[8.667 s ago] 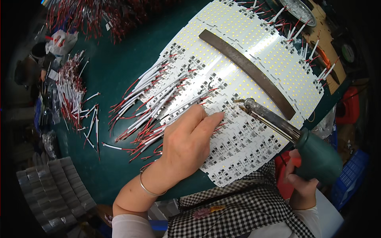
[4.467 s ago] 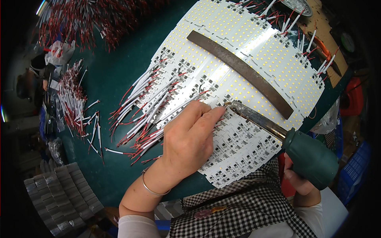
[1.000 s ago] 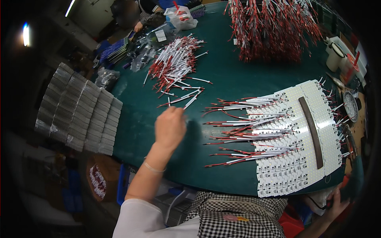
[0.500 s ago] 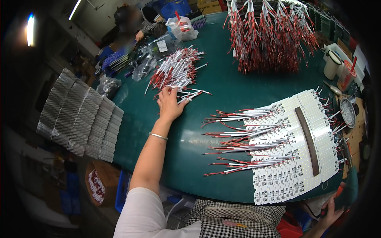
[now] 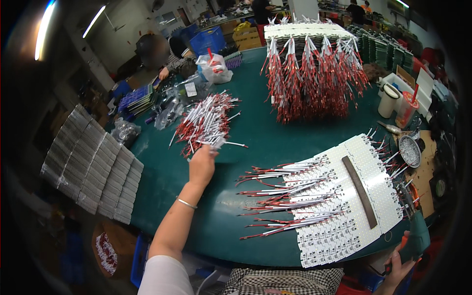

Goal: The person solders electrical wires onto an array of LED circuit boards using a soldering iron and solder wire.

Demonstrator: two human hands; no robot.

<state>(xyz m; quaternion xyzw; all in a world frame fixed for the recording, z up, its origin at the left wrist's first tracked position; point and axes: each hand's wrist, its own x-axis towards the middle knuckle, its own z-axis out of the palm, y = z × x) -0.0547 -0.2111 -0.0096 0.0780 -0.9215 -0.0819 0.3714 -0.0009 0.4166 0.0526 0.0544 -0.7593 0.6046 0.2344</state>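
Ceiling tubes (image 5: 45,30) light a busy workroom, where a green table (image 5: 253,140) spreads across the scene. Toward its far left side lies a loose pile of white-and-red wires (image 5: 209,115), and at that pile's near edge the left hand (image 5: 200,166) has its fingers curled closed around a few short wires (image 5: 216,144), their white lengths poking out past the fingertips. Near right, overlapping white circuit boards (image 5: 322,241) lie fanned out, with rows of wires reaching left from them over the tabletop and a dark curved bar (image 5: 359,192) resting across them. Beyond the boards' near right corner, the right hand (image 5: 400,267) is wrapped about a green-handled soldering tool (image 5: 418,235), its nose pointing away. Farther back stands a stack of boards (image 5: 307,32) with dense red-and-white strands hanging down its front. Ridged silver stacks (image 5: 93,167) rise at the left, and a metal dish (image 5: 409,151) sits at the right.
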